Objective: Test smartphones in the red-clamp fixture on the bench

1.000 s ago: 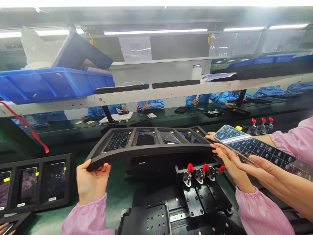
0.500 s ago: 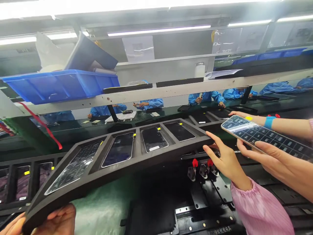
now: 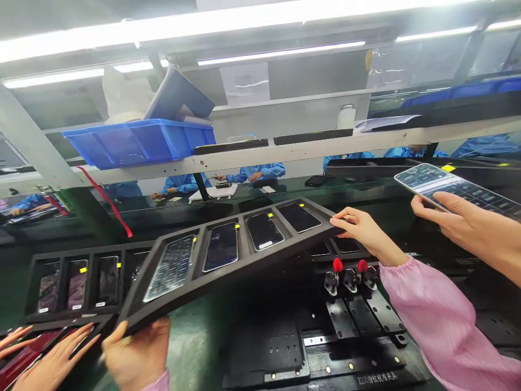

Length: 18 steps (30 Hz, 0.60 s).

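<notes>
A long black foam tray (image 3: 232, 279) hangs tilted between my hands, its right end higher and farther off. My left hand (image 3: 140, 350) is closed round its near left corner, thumb on the side and the other fingers underneath. At the far right corner, my right hand (image 3: 364, 231) pinches the rim between thumb and fingers. Each compartment holds a smartphone with a yellow tab, among them the leftmost phone (image 3: 171, 269), whose screen catches the light, and a dark-screened phone (image 3: 222, 247). Some of my left fingers are hidden under the tray.
A co-worker's hand (image 3: 468, 212) holds a phone (image 3: 459, 187) at right. Another person's hands (image 3: 52, 358) are over a tray at lower left. Another phone tray (image 3: 91, 250) lies behind them. Black fixtures with red-knobbed clamps (image 3: 337, 266) stand below; a blue bin (image 3: 138, 141) sits on the shelf.
My right hand, fingers spread before, now pinches the tray's corner. The tray's left end and my left hand appear farther right. The co-worker's phone has moved up and right; other hands have appeared at lower left.
</notes>
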Each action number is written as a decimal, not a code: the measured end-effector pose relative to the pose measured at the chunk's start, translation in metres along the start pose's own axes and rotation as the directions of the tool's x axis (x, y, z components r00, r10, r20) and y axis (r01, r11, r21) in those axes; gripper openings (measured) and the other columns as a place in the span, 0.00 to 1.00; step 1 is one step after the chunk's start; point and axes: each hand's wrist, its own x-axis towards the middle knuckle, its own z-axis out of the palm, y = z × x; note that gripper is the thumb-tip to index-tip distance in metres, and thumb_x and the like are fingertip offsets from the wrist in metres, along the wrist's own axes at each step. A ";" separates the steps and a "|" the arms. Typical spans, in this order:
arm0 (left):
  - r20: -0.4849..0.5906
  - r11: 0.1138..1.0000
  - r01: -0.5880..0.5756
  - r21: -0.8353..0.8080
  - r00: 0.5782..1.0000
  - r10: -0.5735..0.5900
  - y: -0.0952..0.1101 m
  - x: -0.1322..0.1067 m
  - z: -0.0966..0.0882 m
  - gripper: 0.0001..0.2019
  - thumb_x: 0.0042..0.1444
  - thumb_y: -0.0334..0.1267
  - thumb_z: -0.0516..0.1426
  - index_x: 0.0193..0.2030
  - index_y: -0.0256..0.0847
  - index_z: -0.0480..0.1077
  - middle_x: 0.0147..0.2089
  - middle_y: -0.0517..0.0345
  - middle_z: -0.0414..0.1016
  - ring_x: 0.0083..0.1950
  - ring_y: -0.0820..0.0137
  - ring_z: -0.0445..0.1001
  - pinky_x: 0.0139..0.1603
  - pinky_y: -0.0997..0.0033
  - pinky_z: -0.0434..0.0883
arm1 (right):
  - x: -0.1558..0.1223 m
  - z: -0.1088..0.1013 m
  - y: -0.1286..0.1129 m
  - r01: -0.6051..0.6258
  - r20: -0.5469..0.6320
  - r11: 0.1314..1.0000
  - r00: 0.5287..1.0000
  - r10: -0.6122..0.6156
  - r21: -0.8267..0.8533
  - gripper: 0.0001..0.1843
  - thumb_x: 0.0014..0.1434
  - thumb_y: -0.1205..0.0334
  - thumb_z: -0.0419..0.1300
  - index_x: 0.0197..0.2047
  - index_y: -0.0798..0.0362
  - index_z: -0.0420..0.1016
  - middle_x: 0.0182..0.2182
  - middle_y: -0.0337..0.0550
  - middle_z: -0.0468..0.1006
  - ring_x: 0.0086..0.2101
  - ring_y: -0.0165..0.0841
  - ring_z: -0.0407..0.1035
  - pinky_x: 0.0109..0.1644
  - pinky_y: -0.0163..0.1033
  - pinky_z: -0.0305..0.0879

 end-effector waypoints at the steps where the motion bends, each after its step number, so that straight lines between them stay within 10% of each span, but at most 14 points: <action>1: 0.039 0.997 0.045 -0.056 0.998 -0.043 -0.012 0.002 0.003 0.07 0.43 0.38 0.51 0.30 0.45 0.68 0.29 0.69 0.77 0.23 0.76 0.64 0.17 0.79 0.61 | 0.005 -0.003 0.004 -0.036 0.029 0.999 0.999 0.036 -0.024 0.17 0.45 0.47 0.63 0.30 0.51 0.68 0.35 0.42 0.72 0.40 0.34 0.67 0.37 0.36 0.71; 12: 0.341 0.927 0.362 0.093 0.864 -0.371 -0.118 0.044 0.053 0.10 0.57 0.41 0.53 0.32 0.36 0.67 0.27 0.63 0.69 0.23 0.78 0.66 0.23 0.76 0.66 | 0.045 -0.083 0.066 -0.300 0.194 0.932 0.921 0.338 -0.202 0.26 0.35 0.49 0.68 0.38 0.50 0.71 0.26 0.36 0.69 0.26 0.27 0.67 0.35 0.40 0.71; 18: 0.423 0.880 0.389 0.273 0.773 -0.473 -0.152 0.055 0.059 0.12 0.59 0.43 0.52 0.38 0.35 0.67 0.30 0.62 0.69 0.25 0.79 0.66 0.24 0.76 0.67 | 0.038 -0.090 0.120 -0.292 0.122 0.935 0.940 0.320 -0.202 0.27 0.32 0.46 0.69 0.35 0.51 0.71 0.33 0.44 0.74 0.29 0.32 0.71 0.33 0.38 0.70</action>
